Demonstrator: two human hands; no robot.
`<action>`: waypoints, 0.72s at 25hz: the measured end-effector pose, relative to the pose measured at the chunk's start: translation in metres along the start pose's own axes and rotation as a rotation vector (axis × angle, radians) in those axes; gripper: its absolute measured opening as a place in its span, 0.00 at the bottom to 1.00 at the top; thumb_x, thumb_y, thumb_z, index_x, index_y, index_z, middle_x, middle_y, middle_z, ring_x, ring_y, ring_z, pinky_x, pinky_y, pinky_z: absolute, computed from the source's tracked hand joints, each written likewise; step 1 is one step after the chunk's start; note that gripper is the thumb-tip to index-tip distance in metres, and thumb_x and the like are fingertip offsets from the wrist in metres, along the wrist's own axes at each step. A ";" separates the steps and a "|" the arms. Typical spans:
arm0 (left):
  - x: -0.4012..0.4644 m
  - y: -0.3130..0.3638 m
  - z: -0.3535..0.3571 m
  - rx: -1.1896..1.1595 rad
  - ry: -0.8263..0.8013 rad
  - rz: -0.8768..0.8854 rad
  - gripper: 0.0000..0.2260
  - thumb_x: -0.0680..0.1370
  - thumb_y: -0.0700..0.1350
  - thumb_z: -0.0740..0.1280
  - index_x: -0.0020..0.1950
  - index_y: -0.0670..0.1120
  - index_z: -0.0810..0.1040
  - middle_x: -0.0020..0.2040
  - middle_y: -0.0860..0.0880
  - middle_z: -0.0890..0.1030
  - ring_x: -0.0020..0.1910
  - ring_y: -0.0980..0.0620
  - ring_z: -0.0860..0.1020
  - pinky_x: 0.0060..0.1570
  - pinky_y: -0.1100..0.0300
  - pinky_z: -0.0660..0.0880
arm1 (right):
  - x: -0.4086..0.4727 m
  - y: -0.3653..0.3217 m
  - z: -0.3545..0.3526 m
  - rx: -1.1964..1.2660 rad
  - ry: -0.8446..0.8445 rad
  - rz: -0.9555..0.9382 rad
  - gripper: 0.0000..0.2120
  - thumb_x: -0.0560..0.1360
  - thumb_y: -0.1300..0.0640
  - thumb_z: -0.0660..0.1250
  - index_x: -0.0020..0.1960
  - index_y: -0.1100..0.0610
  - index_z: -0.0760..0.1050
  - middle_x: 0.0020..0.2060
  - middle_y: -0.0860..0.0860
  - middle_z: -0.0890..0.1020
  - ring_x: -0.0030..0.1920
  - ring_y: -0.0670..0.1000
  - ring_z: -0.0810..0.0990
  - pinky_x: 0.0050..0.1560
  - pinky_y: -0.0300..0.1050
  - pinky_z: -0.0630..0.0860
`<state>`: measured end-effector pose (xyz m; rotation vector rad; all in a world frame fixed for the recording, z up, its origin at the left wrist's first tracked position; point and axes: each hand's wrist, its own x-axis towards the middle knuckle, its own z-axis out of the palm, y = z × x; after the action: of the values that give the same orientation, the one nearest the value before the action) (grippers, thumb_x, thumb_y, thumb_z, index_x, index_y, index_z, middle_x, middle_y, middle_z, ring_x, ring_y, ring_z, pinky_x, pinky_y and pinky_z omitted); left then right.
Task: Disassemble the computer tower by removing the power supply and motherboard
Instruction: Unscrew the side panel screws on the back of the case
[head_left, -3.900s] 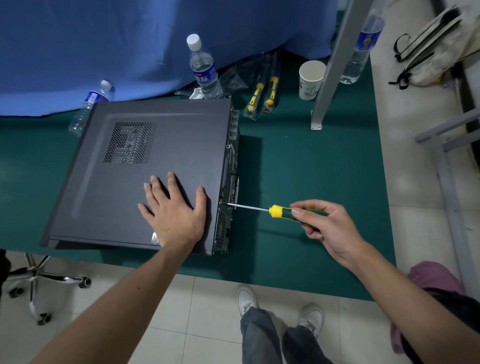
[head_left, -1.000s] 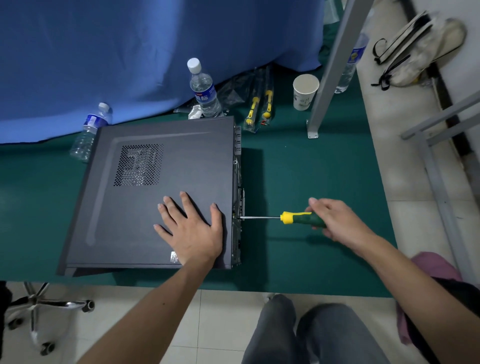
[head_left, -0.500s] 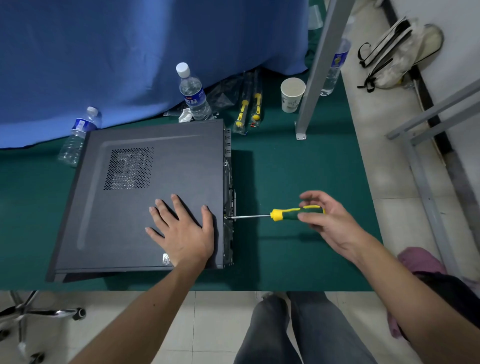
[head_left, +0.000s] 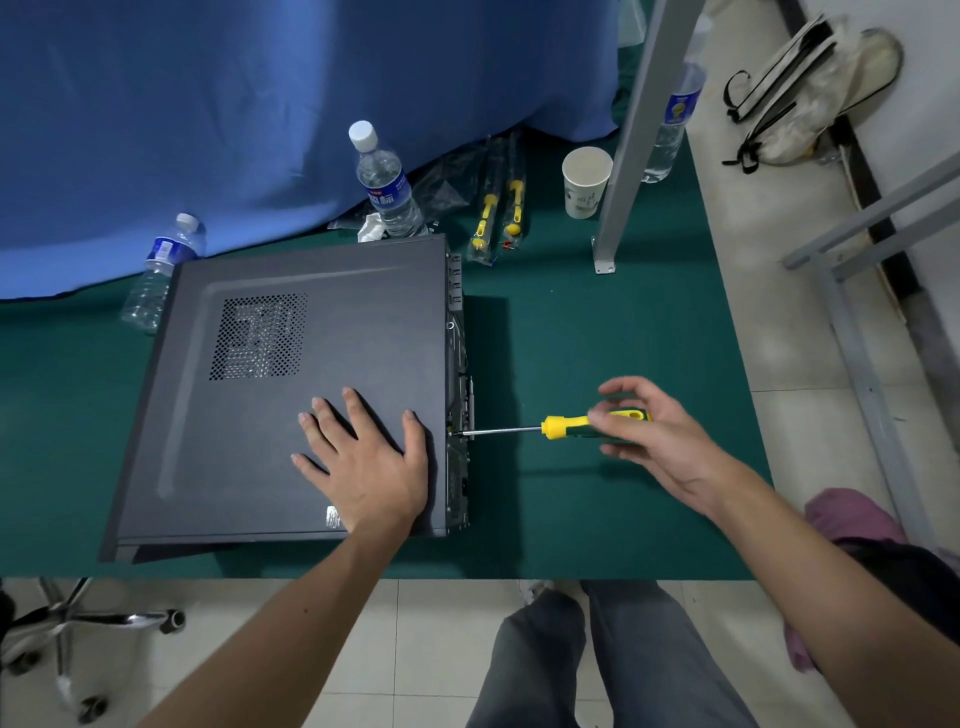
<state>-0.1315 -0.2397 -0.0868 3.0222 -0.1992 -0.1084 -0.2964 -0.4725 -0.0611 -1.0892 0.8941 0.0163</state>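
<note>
A dark grey computer tower (head_left: 270, 415) lies on its side on the green table (head_left: 597, 338), side panel with a mesh vent facing up, rear panel to the right. My left hand (head_left: 363, 457) presses flat on the panel near its right edge, fingers spread. A screwdriver (head_left: 561, 427) with a yellow and green handle lies level, its tip at a screw on the rear panel. My right hand (head_left: 654, 436) pinches the handle's end with thumb and fingertips, the other fingers loosely lifted. The power supply and motherboard are hidden inside the case.
Two water bottles (head_left: 387, 192) (head_left: 161, 270) stand and lie behind the tower by a blue cloth. Packaged screwdrivers (head_left: 498, 208), a paper cup (head_left: 586, 182) and a grey metal post (head_left: 634, 140) are at the back right. A chair base (head_left: 78, 623) is below the table's front edge.
My right hand has shifted its fingers round the screwdriver handle, from a fuller grip a second ago to a fingertip pinch. The left hand stays pressed on the panel.
</note>
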 end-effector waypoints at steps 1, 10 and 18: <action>0.000 0.000 0.000 0.000 -0.004 -0.003 0.35 0.77 0.65 0.47 0.79 0.46 0.55 0.79 0.39 0.55 0.78 0.41 0.49 0.73 0.36 0.48 | 0.001 0.000 0.001 -0.110 0.021 0.042 0.10 0.77 0.50 0.69 0.54 0.55 0.77 0.47 0.53 0.77 0.38 0.49 0.79 0.39 0.43 0.77; 0.000 -0.001 0.001 -0.011 0.014 0.001 0.35 0.77 0.65 0.47 0.79 0.46 0.57 0.79 0.39 0.56 0.78 0.40 0.50 0.73 0.36 0.49 | 0.007 -0.001 -0.003 -0.028 -0.031 0.066 0.09 0.74 0.52 0.72 0.51 0.54 0.77 0.44 0.51 0.77 0.40 0.49 0.77 0.39 0.43 0.76; 0.000 -0.001 -0.002 -0.044 0.021 0.013 0.35 0.77 0.65 0.48 0.78 0.46 0.58 0.78 0.39 0.57 0.78 0.40 0.50 0.73 0.36 0.48 | 0.007 0.002 -0.006 0.027 -0.056 0.014 0.10 0.74 0.63 0.71 0.53 0.53 0.77 0.48 0.51 0.78 0.44 0.47 0.78 0.43 0.42 0.77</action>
<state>-0.1309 -0.2382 -0.0846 2.9762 -0.2119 -0.0782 -0.2965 -0.4791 -0.0687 -1.0521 0.8493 0.0464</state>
